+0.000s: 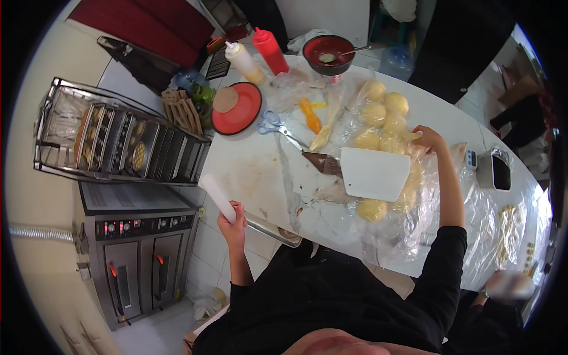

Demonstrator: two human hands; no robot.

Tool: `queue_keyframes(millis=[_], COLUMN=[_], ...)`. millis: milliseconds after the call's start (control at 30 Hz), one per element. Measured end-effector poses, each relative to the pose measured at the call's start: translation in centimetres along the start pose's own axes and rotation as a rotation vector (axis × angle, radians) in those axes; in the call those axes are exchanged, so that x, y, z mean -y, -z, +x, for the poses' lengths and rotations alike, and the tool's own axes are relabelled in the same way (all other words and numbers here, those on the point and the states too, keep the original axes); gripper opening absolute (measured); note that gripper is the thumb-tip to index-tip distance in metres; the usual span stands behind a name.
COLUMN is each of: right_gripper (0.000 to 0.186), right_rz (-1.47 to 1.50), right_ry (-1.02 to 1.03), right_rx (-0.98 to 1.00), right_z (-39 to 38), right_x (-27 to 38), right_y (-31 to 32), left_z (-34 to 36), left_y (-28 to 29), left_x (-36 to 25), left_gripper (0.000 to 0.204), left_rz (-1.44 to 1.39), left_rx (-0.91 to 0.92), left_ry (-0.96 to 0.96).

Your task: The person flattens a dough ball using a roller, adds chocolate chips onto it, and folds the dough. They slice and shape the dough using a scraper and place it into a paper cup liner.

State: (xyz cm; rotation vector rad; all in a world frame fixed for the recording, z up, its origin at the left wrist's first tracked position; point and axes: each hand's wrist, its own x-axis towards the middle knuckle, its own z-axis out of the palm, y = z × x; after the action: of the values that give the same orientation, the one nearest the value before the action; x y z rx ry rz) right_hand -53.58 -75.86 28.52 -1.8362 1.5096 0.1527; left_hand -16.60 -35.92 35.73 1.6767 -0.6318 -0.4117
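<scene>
- The left hand (234,220) is closed tight around a smooth white stick (218,198), out by the left end of the surface (251,171).
- The right hand (427,139) is over the surface, right of the middle, with its fingers curled next to yellow dough balls (373,113). I cannot tell if it pinches the dough or the plastic.
- The dough balls sit in a bunch, from near the far edge of the surface down toward the near edge. Shiny clear plastic (435,228) lies on and around them.
- A flat white scraper (376,174) lies in front of the right hand, next to some of the balls. A brown flat thing (323,163) pokes out at its left side.
- Blue-handled scissors (284,131) lie left of the balls, near an orange bag (309,116).
- A red plate (249,115) is at the far left corner, near a red bottle (271,52).
- A little blue-and-white gadget (471,158) is toward the right end; its marks are too small to read.
- The oven (142,248) has red lights and tiny marks, too small to read.
</scene>
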Motion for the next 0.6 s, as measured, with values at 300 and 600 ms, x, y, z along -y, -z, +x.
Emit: queue_keyframes(millis=[300, 600], right_gripper=[0.028, 0.034], right_rz=[0.492, 0.448], right_ry=[-0.138, -0.167], right_rx=[0.198, 0.017], right_z=[1.1, 0.4], right_x=[-2.2, -1.8], right_y=[0.3, 1.0], left_z=[-0.4, -0.3], left_y=[4.7, 6.6], left_x=[0.9, 0.8], left_gripper=[0.011, 0.013], left_rz=[-0.086, -0.084], left_rx=[-0.261, -0.305], left_ry=[-0.010, -0.019])
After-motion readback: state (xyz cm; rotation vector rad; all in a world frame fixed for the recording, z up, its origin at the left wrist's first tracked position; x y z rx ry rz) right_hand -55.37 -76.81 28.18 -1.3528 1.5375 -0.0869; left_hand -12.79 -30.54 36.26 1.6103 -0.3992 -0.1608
